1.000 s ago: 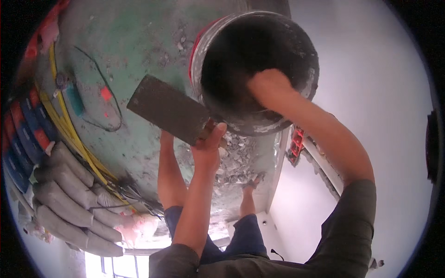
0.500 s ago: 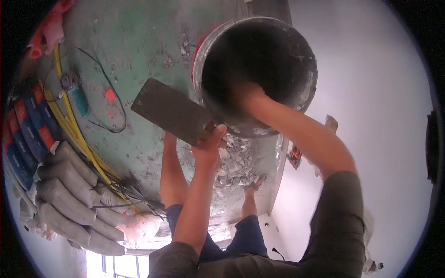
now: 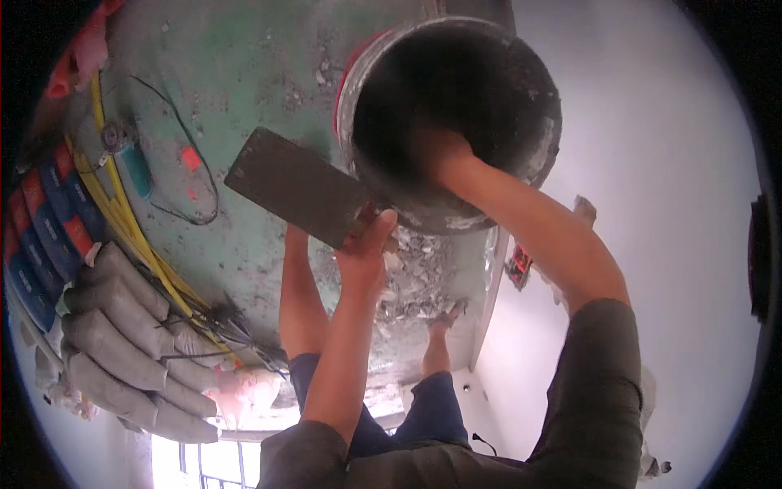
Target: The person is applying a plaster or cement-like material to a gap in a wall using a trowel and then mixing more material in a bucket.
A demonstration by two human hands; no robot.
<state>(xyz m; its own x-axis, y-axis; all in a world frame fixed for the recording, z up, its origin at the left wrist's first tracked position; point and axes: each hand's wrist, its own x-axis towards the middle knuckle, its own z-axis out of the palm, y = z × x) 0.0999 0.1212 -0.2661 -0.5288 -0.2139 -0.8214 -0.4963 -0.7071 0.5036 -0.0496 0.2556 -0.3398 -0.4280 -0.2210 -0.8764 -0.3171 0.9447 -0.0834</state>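
Observation:
My left hand (image 3: 363,248) is closed on the near right end of a flat, dark grey rectangular plate (image 3: 293,183), its thumb along the edge. I cannot make out from its broad face whether this is a trowel blade or a tile. The plate slants beside a large dark bucket (image 3: 533,175), whose rim is smeared with pale residue. Into that bucket reaches my right hand (image 3: 444,155); its fingers are lost in blur and shadow. What lies at the bottom of the bucket is too dark to tell.
Broken rubble (image 3: 419,277) lies on the green-stained floor near my feet. Leftward are yellow hoses (image 3: 122,208), a teal power tool (image 3: 136,171) with a black cord, blue-and-red packages (image 3: 53,216) and long grey bags (image 3: 122,350). A white wall (image 3: 652,163) rises at right.
The plate in my left hand has shifted slightly left and up in the picture. My right hand stays inside the bucket, and the bucket appears slightly higher.

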